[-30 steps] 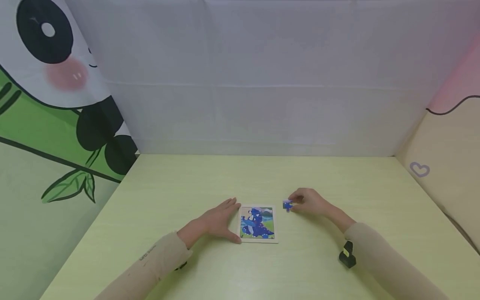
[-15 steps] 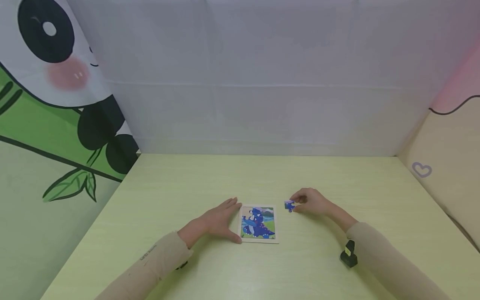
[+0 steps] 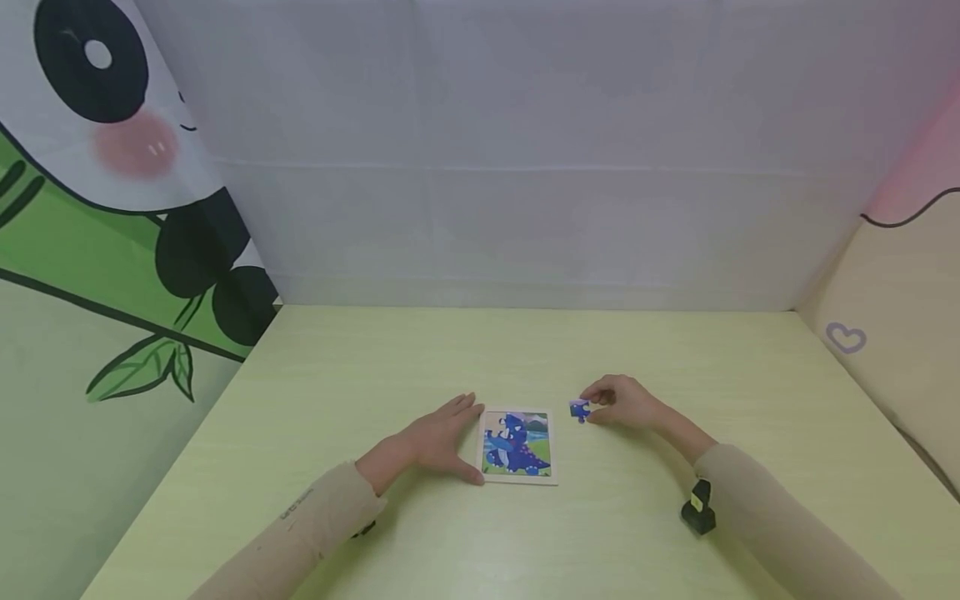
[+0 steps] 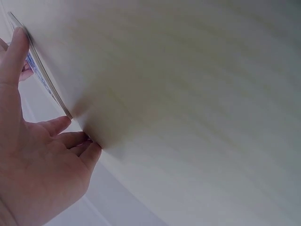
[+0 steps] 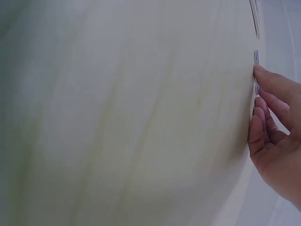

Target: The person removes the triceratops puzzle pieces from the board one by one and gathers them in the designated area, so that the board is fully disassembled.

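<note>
A small square jigsaw puzzle tray with a pale frame lies on the table in the head view. Its picture shows a blue dinosaur, and a bare beige spot shows at its upper left. Along the tray's left edge my left hand is spread, forefinger at the upper corner and thumb at the lower one; the left wrist view has the tray edge-on beside the thumb. To the right of the tray, my right hand pinches a blue puzzle piece by its right side between thumb and fingers, low over the table.
The pale yellow table reaches back to a light fabric wall. Printed panels stand at both sides, a cartoon panda on the left and a small heart on the right. A black wrist device hangs by the right sleeve.
The puzzle piece has turned slightly in my right fingers, so more of its right side shows. My left hand and the tray stay in place; the head view has shifted a little.
</note>
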`<action>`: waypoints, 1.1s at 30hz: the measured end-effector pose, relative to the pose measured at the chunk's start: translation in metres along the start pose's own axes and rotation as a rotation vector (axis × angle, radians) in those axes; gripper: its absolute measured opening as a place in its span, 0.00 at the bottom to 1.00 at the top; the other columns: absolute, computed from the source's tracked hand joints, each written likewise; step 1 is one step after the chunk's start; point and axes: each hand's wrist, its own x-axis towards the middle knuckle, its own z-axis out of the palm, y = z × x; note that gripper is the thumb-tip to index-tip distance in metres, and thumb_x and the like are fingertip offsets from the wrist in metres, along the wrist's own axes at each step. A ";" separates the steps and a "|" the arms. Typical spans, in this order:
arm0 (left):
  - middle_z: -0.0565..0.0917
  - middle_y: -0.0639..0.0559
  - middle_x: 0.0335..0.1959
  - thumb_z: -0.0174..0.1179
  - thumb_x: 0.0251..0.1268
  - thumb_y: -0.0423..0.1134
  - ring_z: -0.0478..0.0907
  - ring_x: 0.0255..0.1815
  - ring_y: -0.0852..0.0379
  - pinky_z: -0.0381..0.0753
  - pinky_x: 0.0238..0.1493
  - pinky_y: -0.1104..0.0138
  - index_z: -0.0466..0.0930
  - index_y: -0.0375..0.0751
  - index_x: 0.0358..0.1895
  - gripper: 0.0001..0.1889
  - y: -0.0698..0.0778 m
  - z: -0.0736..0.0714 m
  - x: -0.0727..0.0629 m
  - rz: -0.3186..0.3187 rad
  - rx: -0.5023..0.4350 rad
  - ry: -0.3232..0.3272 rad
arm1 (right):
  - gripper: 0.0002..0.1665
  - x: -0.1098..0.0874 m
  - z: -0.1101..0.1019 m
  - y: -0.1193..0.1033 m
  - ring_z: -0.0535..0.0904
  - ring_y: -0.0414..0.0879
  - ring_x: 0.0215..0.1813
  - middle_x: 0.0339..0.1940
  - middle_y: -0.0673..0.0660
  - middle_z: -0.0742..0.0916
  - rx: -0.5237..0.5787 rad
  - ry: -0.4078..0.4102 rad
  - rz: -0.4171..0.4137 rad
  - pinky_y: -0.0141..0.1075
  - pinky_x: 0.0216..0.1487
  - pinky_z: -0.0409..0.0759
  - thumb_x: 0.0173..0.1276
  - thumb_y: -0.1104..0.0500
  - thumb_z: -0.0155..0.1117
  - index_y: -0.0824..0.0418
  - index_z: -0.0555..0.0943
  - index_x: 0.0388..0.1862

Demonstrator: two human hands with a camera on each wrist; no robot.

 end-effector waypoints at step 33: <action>0.47 0.43 0.72 0.65 0.36 0.67 0.41 0.72 0.47 0.52 0.68 0.53 0.50 0.41 0.70 0.58 0.000 0.000 0.000 -0.012 -0.021 -0.002 | 0.19 0.025 0.031 -0.053 0.74 0.42 0.34 0.34 0.53 0.82 -0.010 -0.051 -0.031 0.30 0.33 0.76 0.53 0.60 0.69 0.66 0.80 0.44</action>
